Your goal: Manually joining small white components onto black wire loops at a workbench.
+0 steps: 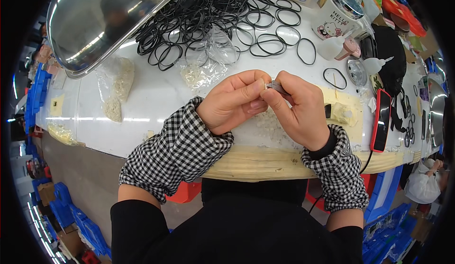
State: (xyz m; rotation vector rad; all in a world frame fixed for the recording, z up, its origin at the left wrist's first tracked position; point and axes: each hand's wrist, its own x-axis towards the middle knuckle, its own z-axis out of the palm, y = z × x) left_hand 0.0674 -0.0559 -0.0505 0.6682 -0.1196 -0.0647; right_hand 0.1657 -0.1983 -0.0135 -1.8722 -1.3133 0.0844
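Above the near part of the white table, my two hands meet at the fingertips. Between thumb and forefinger, my left hand (235,98) pinches a tiny pale piece (267,84), mostly covered by the fingers. My right hand (303,112) is closed on a small grey metal blade-like tool (277,87), its tip touching or very near that piece. Under the hands lies a scatter of small whitish translucent pieces (268,124). Behind my left hand, an opened clear plastic bag (204,72) holds more pale pieces.
Black rubber rings (204,15) lie heaped at the back. On the left are a large shiny metal tray (111,17) and a clear bag of pale pieces (121,86). To the right stand a white cup (334,19), squeeze bottles (332,47) and a red-edged phone (381,120). The wooden edge (256,164) is nearest me.
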